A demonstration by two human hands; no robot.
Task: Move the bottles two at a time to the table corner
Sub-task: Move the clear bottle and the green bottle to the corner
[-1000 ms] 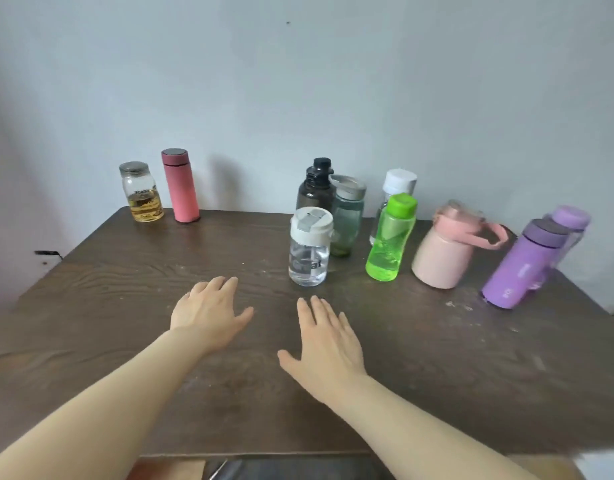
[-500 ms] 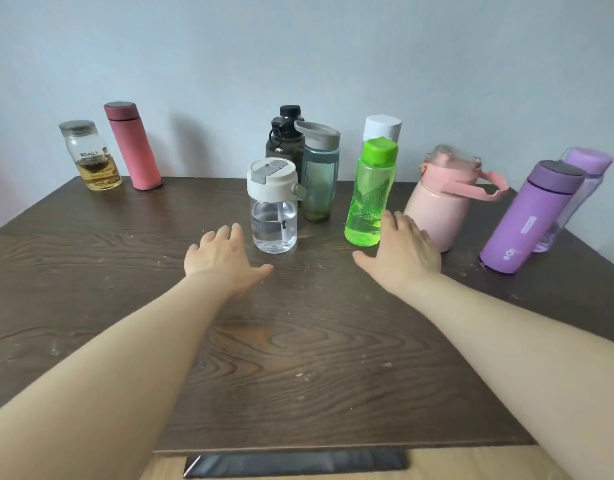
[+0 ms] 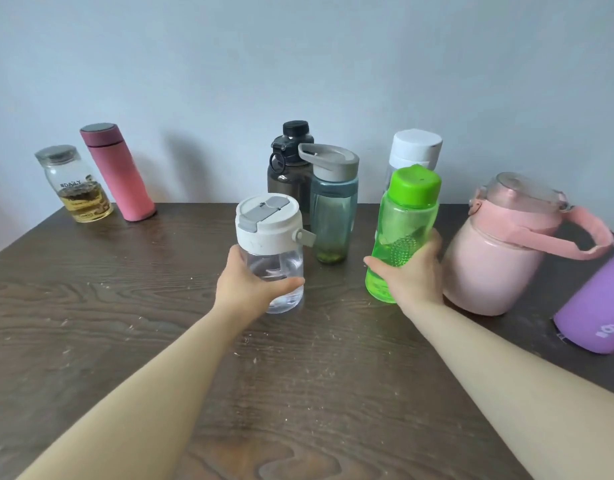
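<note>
At far left, glass jar (image 3: 75,185) reads "DAILY".

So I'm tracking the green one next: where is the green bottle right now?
Head view, right of centre: the green bottle is gripped by the right hand, between the teal bottle and the pink jug.

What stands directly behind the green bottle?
Behind the green bottle stands a clear bottle with a white cap. Only the cap and a strip of its body show; the rest, contents included, is covered.
</note>
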